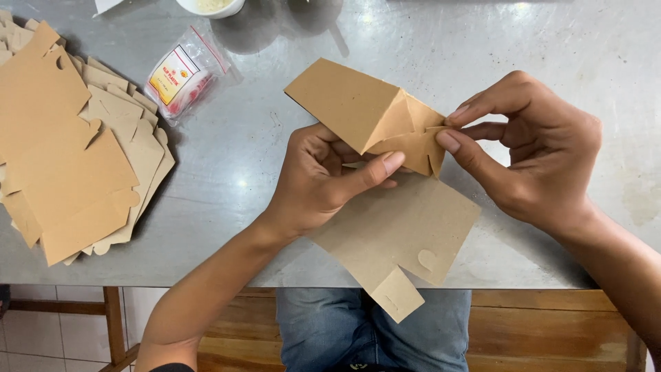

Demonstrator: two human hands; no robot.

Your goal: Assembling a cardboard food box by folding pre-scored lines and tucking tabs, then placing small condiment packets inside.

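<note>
**Folding a brown card box over a grey metal table**

From the head camera I see a scuffed grey metal table (275, 172), with a wooden bench and tiled floor below. My left hand (323, 179) grips the half-folded cardboard box (385, 179); my right hand (530, 158) pinches its end flaps. Well left of my left hand lies a stack of flat box blanks (69, 145), a small plastic packet (182, 76) beside it, and a white bowl (210, 7) beyond.

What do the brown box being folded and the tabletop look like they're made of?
The box looks like thin kraft paperboard: matte brown, with sharp creases and die-cut tabs. The tabletop is probably stainless steel or similar sheet metal: grey, smooth, with soft glare and fine scuffs.
</note>
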